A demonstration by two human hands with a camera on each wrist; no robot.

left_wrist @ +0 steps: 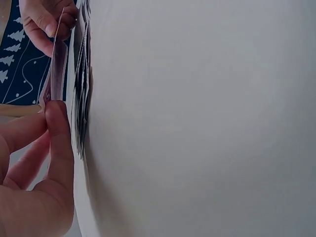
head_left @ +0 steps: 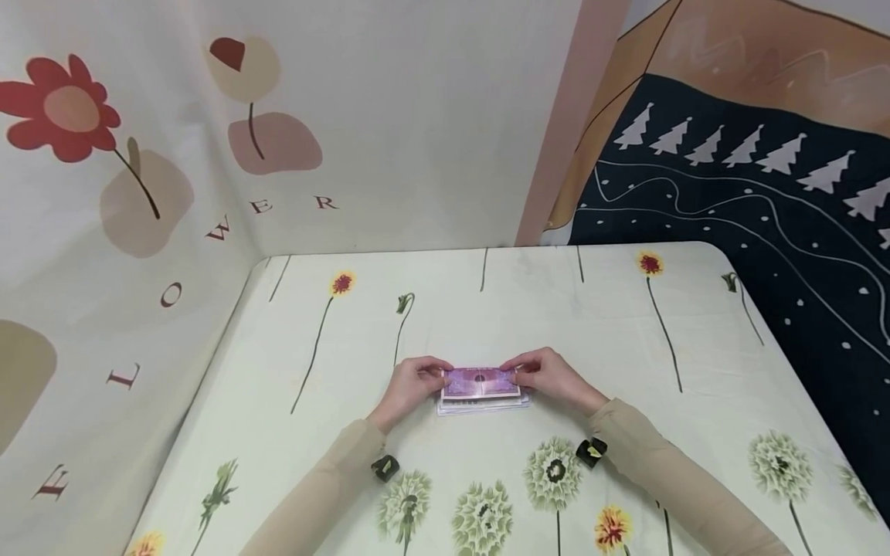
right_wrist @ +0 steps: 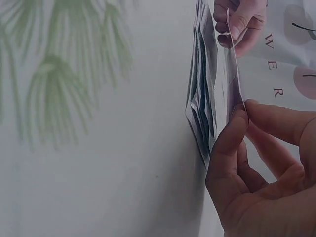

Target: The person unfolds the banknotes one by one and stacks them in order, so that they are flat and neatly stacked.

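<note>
A purple banknote (head_left: pixel 481 382) is held just above a small stack of notes (head_left: pixel 483 405) on the flowered tablecloth (head_left: pixel 487 309). My left hand (head_left: pixel 410 384) pinches the note's left end and my right hand (head_left: pixel 545 377) pinches its right end. In the left wrist view the note (left_wrist: pixel 55 74) shows edge-on, lifted off the stack (left_wrist: pixel 81 84), with my left fingers (left_wrist: pixel 57 148) on its near end. The right wrist view shows the note (right_wrist: pixel 233 64) bowed away from the stack (right_wrist: pixel 205 98), my right fingers (right_wrist: pixel 232 143) pinching its end.
The table (head_left: pixel 695 432) fills the middle of the head view. A pale flower-print curtain (head_left: pixel 139 193) hangs to the left and behind. A dark blue cloth with white trees (head_left: pixel 765 216) lies to the right. A small black camera sits on each wrist.
</note>
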